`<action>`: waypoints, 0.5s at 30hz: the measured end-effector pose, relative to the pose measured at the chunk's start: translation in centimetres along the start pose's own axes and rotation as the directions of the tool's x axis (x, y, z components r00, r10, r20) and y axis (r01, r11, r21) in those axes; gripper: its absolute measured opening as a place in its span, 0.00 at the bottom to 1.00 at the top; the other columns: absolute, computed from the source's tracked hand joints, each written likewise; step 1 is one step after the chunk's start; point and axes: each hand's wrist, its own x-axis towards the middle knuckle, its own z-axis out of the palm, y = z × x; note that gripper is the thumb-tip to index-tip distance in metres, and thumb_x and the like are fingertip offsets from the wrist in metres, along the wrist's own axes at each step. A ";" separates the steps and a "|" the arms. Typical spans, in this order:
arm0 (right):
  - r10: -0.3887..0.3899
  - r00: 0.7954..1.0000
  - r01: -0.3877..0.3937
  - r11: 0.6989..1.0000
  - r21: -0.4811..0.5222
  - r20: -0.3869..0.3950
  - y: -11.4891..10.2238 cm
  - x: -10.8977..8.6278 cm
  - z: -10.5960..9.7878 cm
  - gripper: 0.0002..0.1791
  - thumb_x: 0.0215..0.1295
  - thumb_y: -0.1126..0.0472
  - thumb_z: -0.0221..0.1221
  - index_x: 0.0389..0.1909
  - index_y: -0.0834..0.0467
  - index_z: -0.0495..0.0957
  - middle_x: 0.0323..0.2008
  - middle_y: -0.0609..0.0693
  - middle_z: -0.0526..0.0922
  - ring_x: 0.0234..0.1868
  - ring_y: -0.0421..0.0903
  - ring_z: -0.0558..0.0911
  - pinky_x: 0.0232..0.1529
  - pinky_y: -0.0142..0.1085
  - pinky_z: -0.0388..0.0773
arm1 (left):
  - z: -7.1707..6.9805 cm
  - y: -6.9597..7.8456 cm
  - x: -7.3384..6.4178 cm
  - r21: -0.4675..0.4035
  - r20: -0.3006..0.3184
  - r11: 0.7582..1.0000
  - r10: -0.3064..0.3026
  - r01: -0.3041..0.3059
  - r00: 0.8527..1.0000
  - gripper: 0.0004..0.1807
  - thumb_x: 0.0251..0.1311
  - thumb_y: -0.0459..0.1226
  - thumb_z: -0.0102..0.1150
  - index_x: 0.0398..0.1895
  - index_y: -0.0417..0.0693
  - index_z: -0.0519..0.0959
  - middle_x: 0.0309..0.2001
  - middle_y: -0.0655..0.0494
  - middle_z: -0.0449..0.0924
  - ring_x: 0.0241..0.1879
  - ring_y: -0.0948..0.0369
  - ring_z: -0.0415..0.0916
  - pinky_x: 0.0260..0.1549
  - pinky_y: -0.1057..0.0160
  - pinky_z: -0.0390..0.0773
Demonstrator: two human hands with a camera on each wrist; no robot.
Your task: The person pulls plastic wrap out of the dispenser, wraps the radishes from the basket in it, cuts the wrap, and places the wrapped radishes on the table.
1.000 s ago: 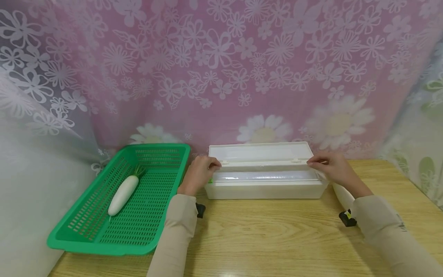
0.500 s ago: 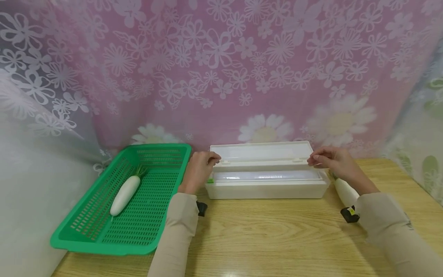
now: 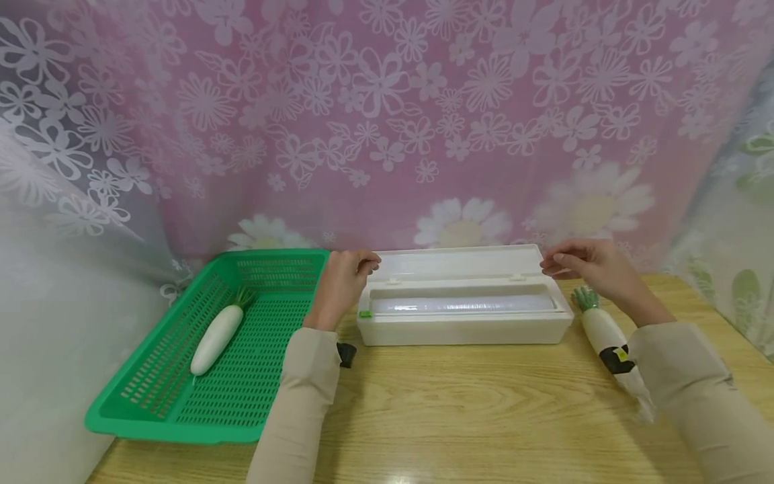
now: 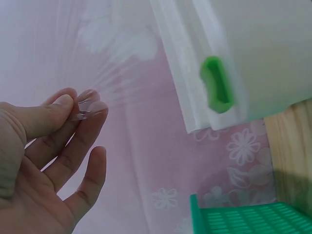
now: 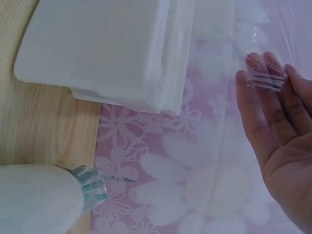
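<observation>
The left hand (image 3: 340,286) and the right hand (image 3: 611,275) both pinch clear film (image 5: 265,80), near the ends of the white box (image 3: 462,333); in the head view this film is hardly visible. Inside the box lies a roll (image 3: 462,305). A black object partly hides the wrapped radish (image 3: 598,327); the left sleeve (image 3: 311,376) covers some green basket (image 3: 175,433).

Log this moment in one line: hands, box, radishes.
left hand: pinches clear film; right hand: pinches clear film; white box: lid open, roll inside; bare radish: in green basket; wrapped radish: on table, right of box
</observation>
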 end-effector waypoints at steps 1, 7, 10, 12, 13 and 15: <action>-0.001 1.000 0.001 1.000 0.004 0.001 -0.2 0.0 -0.1 0.11 0.76 0.74 0.50 0.45 0.66 0.82 0.37 0.44 0.88 0.38 0.38 0.87 0.38 0.30 0.83 | -0.1 0.1 0.1 0.005 -0.004 1.000 0.003 -0.003 1.000 0.09 0.70 0.26 0.58 0.43 0.35 0.87 0.38 0.43 0.88 0.36 0.53 0.86 0.34 0.60 0.84; -0.005 1.000 0.005 0.999 0.035 -0.004 -1.3 0.3 -0.3 0.11 0.77 0.72 0.50 0.44 0.66 0.83 0.37 0.47 0.87 0.38 0.40 0.87 0.38 0.33 0.84 | -0.8 0.7 0.4 0.029 -0.023 1.000 -0.001 0.002 1.000 0.08 0.70 0.30 0.59 0.44 0.36 0.88 0.37 0.44 0.88 0.33 0.54 0.85 0.29 0.61 0.81; 0.005 1.000 -0.004 1.000 0.026 -0.016 -1.7 0.3 -0.5 0.11 0.77 0.71 0.50 0.44 0.65 0.83 0.37 0.46 0.87 0.37 0.39 0.87 0.38 0.33 0.84 | -1.2 1.0 0.4 0.030 -0.028 1.000 -0.005 0.006 1.000 0.08 0.70 0.30 0.60 0.44 0.37 0.88 0.37 0.45 0.88 0.28 0.56 0.83 0.24 0.62 0.75; 0.008 1.000 -0.007 1.000 0.016 -0.025 -2.0 0.4 -0.6 0.11 0.77 0.71 0.50 0.44 0.65 0.83 0.37 0.45 0.87 0.37 0.38 0.87 0.38 0.32 0.84 | -1.5 1.2 0.5 0.022 -0.034 1.000 -0.006 0.007 0.999 0.09 0.70 0.30 0.59 0.44 0.38 0.88 0.37 0.45 0.88 0.27 0.57 0.82 0.23 0.63 0.72; 0.009 0.999 -0.008 1.000 0.008 -0.031 -2.1 0.4 -0.7 0.11 0.78 0.71 0.50 0.44 0.65 0.83 0.37 0.45 0.87 0.37 0.38 0.87 0.37 0.32 0.84 | -1.6 1.3 0.5 0.019 -0.036 1.000 -0.007 0.008 0.999 0.09 0.70 0.30 0.59 0.44 0.38 0.88 0.38 0.45 0.88 0.26 0.57 0.82 0.22 0.64 0.70; 0.001 0.999 0.000 1.000 0.007 -0.035 -2.4 0.4 -0.8 0.11 0.78 0.70 0.50 0.45 0.65 0.82 0.37 0.45 0.88 0.37 0.38 0.87 0.38 0.30 0.83 | -1.8 1.5 0.6 0.011 -0.040 1.000 -0.018 0.018 0.999 0.09 0.71 0.31 0.59 0.44 0.38 0.88 0.38 0.45 0.88 0.24 0.58 0.80 0.20 0.64 0.68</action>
